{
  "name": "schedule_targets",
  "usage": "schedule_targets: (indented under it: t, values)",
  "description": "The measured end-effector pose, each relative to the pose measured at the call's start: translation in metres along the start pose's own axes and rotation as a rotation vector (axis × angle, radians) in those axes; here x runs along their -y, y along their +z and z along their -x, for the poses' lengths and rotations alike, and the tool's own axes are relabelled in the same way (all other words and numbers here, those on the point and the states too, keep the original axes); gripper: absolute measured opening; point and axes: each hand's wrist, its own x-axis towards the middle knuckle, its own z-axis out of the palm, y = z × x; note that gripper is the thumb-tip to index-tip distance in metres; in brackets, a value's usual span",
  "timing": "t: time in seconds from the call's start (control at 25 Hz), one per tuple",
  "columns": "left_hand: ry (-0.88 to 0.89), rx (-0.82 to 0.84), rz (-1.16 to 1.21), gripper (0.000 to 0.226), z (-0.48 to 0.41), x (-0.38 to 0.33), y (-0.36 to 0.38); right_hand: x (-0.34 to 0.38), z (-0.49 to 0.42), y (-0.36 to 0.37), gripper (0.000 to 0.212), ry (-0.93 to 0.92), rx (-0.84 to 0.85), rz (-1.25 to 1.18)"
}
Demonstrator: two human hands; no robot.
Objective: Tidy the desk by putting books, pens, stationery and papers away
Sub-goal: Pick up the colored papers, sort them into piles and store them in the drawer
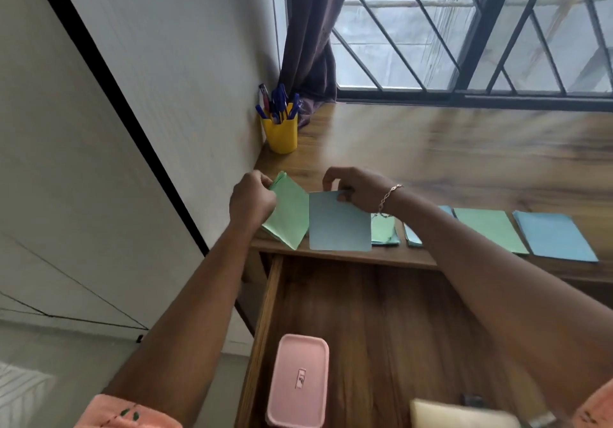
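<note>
My left hand (252, 197) grips a small stack of green papers (289, 213) by its top corner, tilted above the desk's front left edge. Beside it, my right hand (356, 189) pinches the top edge of a single pale blue sheet (339, 225), held upright. Further papers lie along the front of the wooden desk (431, 149): a small green pile (384, 232), a thin blue pile (412, 238), a larger green sheet (487, 228) and a blue sheet (557, 237). A yellow cup (281, 135) full of blue pens stands in the back left corner.
An open wooden drawer (381, 321) lies below the desk edge, holding a pink lidded box (298, 383) and a cream object (461, 416) at the bottom. A white wall runs along the left. A barred window and a dark curtain (311, 36) stand behind the desk.
</note>
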Motion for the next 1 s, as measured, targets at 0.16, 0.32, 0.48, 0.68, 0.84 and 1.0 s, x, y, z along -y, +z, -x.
schedule_targets:
  t: [0.16, 0.32, 0.48, 0.68, 0.84, 1.0]
  values:
    - [0.098, 0.111, 0.093, 0.017, 0.027, -0.029, 0.012, -0.017, 0.042, -0.016, 0.025, 0.077, 0.054, -0.075]
    - [0.151, 0.298, 0.124, 0.029, 0.049, -0.052, 0.05, -0.052, 0.093, -0.021, 0.025, 0.196, 0.068, -0.099]
    - [0.139, 0.477, 0.105, 0.034, 0.074, -0.066, 0.088, -0.09, 0.14, -0.024, 0.019, 0.311, 0.058, -0.075]
    - [0.09, 0.509, -0.003, 0.023, 0.087, -0.052, 0.102, -0.106, 0.155, 0.004, 0.02, 0.306, 0.142, -0.135]
    - [-0.042, 0.441, -0.095, 0.013, 0.083, -0.013, 0.099, -0.103, 0.14, 0.042, 0.02, 0.282, 0.196, -0.131]
    - [-0.153, 0.423, -0.249, 0.009, 0.084, 0.031, 0.094, -0.102, 0.119, 0.09, 0.023, 0.337, 0.226, -0.16]
